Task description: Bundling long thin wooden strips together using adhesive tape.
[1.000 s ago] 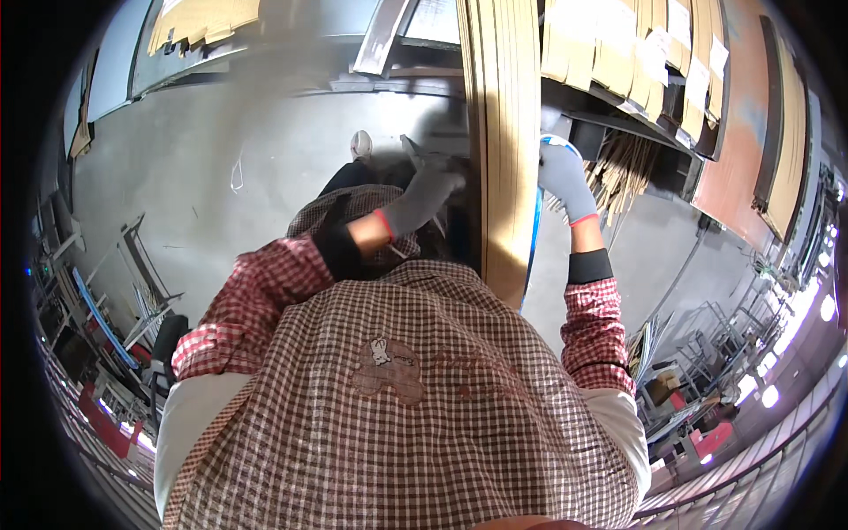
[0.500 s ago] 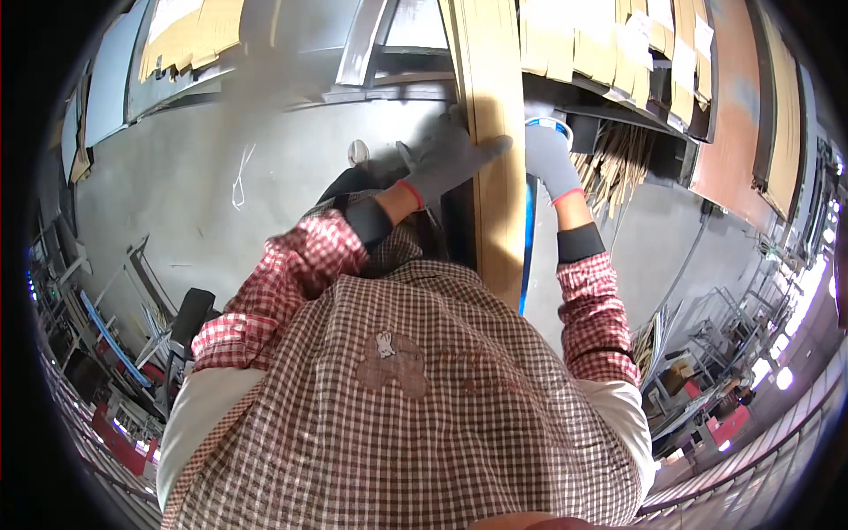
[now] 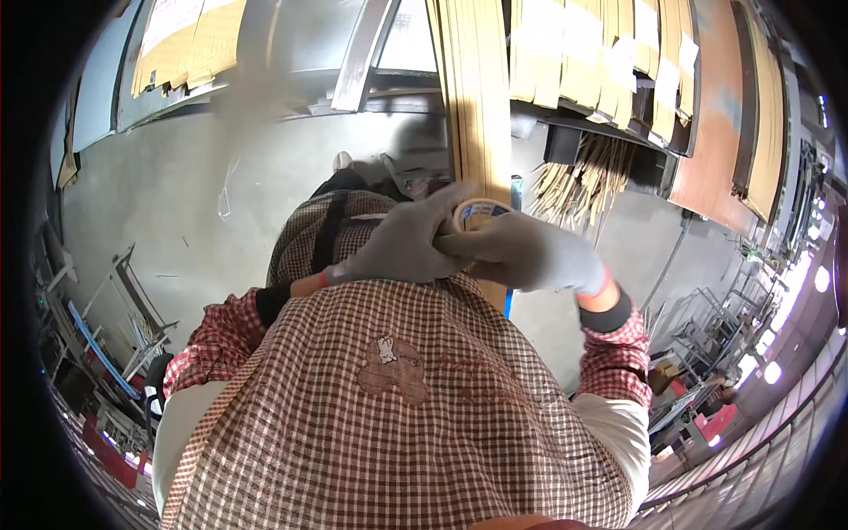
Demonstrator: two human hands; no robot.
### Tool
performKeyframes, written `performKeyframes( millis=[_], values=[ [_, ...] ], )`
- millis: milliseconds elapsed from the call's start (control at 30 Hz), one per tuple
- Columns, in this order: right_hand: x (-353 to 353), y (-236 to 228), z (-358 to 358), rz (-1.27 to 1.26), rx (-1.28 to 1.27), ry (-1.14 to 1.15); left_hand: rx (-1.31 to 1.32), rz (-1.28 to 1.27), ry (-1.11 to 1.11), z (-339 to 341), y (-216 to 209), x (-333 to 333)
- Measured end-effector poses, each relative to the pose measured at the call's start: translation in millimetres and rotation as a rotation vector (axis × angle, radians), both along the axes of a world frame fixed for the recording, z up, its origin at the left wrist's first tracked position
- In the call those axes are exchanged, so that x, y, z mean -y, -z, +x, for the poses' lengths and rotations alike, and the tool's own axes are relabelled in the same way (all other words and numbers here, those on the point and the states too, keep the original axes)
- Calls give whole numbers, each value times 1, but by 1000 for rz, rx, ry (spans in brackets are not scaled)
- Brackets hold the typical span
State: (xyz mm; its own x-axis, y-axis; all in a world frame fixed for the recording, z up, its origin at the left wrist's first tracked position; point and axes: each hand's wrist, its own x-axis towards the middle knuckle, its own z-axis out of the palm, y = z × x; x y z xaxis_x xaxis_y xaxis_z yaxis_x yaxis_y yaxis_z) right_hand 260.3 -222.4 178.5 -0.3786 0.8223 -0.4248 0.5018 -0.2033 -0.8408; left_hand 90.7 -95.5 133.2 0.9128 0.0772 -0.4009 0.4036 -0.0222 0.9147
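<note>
A roll of tape (image 3: 480,208) with a pale, blue-printed core sits between my two grey-gloved hands, just in front of my apron. My right hand (image 3: 541,253) is closed around the roll from the right. From the left, my left hand (image 3: 402,245) meets it with its fingers bent against the roll's side; the fingertips are partly hidden. Below and beyond both hands runs a long, narrow bundle (image 3: 477,106) of brown, cardboard-like strips, reaching away from me. Its near end is covered by my hands and apron. A blue edge (image 3: 516,187) shows along its right side.
Stacked brown sheets (image 3: 574,53) lie on a rack at the far right, with thin wooden strips (image 3: 587,181) below. More brown sheets (image 3: 190,44) are at the far left. A metal profile (image 3: 362,62) lies beyond the hands. Metal frames (image 3: 128,300) stand on the left.
My left hand has come off the bundle and drawn back toward me. My right hand has brought the tape roll from the bundle's right side to above it, meeting the left.
</note>
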Motion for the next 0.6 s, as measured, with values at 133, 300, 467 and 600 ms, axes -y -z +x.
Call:
performKeyframes(
  millis=[133, 300, 467, 600],
  values=[
    [-1, 14, 15, -27, -125, 305, -72, -186, -103, -13, 19, -14],
    [60, 148, 117, -61, 588, 420, -156, 43, -87, 4, 164, -30],
    [40, 259, 82, 85, 89, 519, 241, 407, 378, 76, 296, 25],
    [33, 191, 55, -3, 306, 1067, 321, 540, 635, 87, 292, 19]
  ],
)
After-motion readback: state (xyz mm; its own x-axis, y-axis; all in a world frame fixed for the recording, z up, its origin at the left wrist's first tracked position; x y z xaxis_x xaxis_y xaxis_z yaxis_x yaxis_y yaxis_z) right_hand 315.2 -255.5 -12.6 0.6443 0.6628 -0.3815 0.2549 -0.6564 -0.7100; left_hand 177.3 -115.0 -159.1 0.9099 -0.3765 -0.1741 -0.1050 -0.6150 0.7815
